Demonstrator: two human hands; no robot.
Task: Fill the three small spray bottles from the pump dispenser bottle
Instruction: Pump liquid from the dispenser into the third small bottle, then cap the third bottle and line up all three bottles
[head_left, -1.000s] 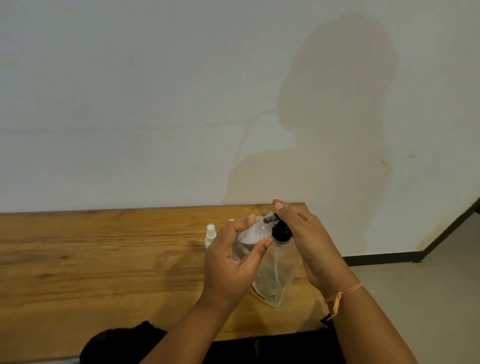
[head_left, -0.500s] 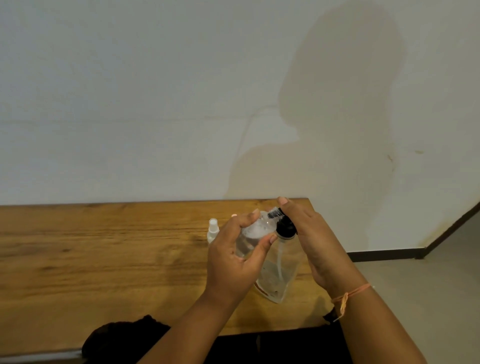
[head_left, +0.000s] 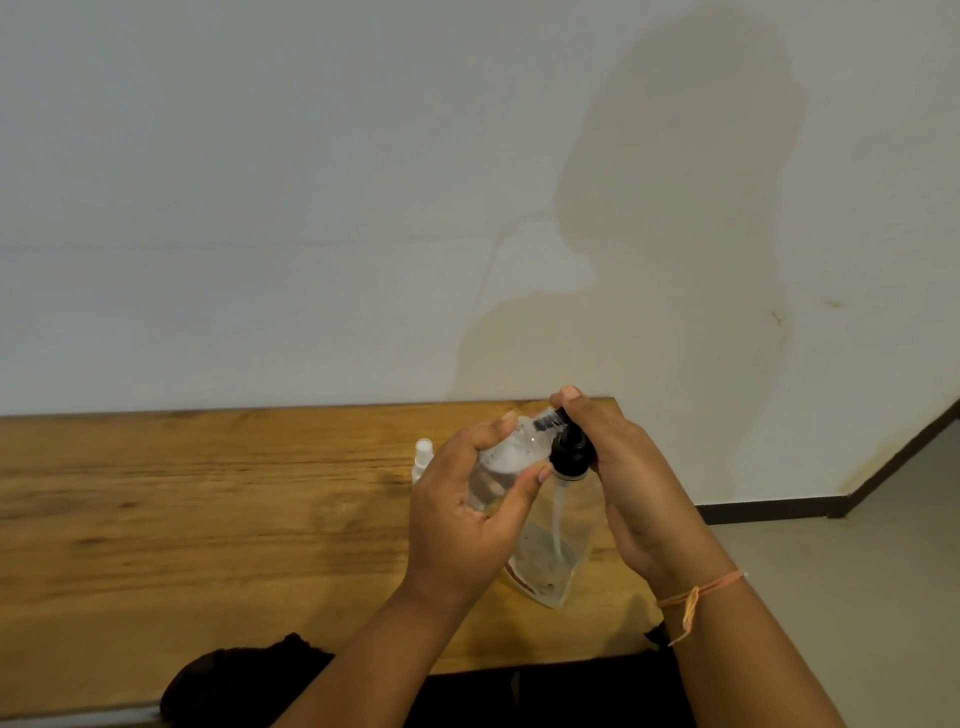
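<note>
Pump dispenser bottle (head_left: 556, 540) stands near the right end of the desk (head_left: 208, 519), clear-walled, its liquid low and the dip tube showing through. The right hand (head_left: 623, 467) covers the black pump head (head_left: 571, 449), fingers curled over the top and wrapped on it. The left hand (head_left: 467, 509) holds a small spray bottle (head_left: 506, 462) — clear, tilted, its mouth brought up to the pump's spout — with fingers closed round its body. A second small bottle with a white cap (head_left: 423, 457) stands on the desk just behind the left hand; the third I cannot find, and it may be hidden by the hands.

The step in hand looks to be pumping liquid into the held bottle. To do it well, I would keep the small bottle's neck directly under the spout tip, touching or nearly so, since the opening is narrow and a stray stroke would run down the outside. Press the head in slow, full strokes and let it rise completely between them — with so little liquid left, short strokes may draw air. Hold the big bottle upright so the tube's end stays submerged. Whether liquid is flowing right now is too fine to tell.
</note>
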